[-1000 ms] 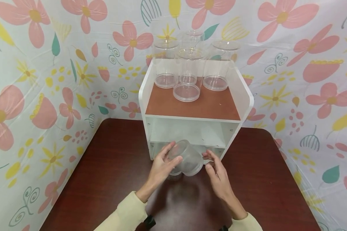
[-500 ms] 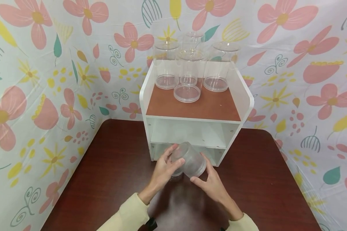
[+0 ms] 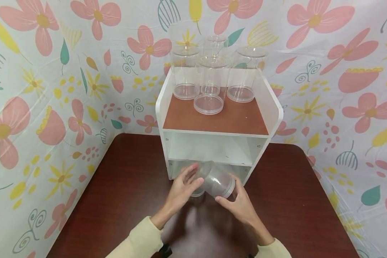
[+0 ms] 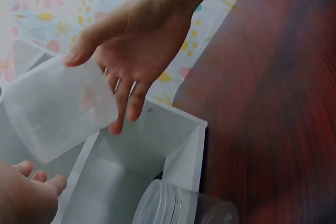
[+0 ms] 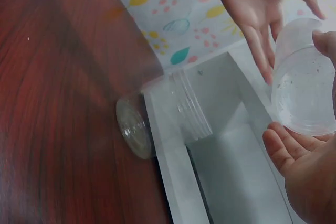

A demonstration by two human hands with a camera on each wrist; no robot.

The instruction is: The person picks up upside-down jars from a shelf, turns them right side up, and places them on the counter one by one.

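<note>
A clear plastic jar [image 3: 216,181] is tilted in the air before the shelf, its ridged end toward the lower right. My right hand [image 3: 242,202] grips that end, thumb in front and fingers behind. My left hand [image 3: 182,186] is at the other end; its fingers look straight, with the thumb right at the jar in the left wrist view [image 4: 142,51]. Below, a second clear jar [image 5: 163,114] stands on the table before the shelf, mostly hidden by my left hand and the held jar in the head view.
A white shelf unit [image 3: 267,107] with a brown top [image 3: 238,122] stands at the back of the dark red table [image 3: 132,172]. Several tall clear jars [image 3: 209,86] stand on its top. Flowered cloth [image 3: 309,64] covers the walls behind and beside the table.
My right hand, apart from the jar a second ago, has come in and taken hold of its ridged end. The jar has shifted slightly right, and my left fingers have loosened from it.
</note>
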